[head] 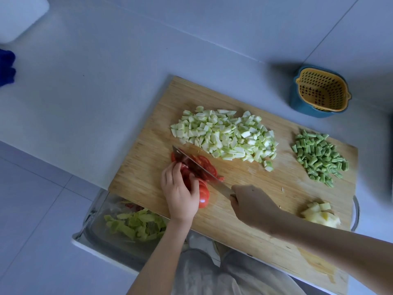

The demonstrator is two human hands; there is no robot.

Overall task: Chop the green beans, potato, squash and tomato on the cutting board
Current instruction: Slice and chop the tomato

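Observation:
A wooden cutting board (148, 145) lies across the counter and a sink. My left hand (178, 192) holds a red tomato (203, 193) against the board, fingers curled over it. Cut tomato slices (207, 166) lie just beyond the blade. My right hand (251, 204) grips the handle of a knife (197, 165), whose blade runs through the tomato. A heap of diced pale-green squash (225, 135) sits behind the tomato. Chopped green beans (319, 158) are piled at the right. Diced potato (321, 213) lies at the board's near right.
Under the board's near left corner, a sink holds a glass dish (100, 228) with green peelings (136, 224). A yellow strainer basket in a blue bowl (321, 92) stands beyond the board at the right. A blue cloth (6, 67) shows at the left edge.

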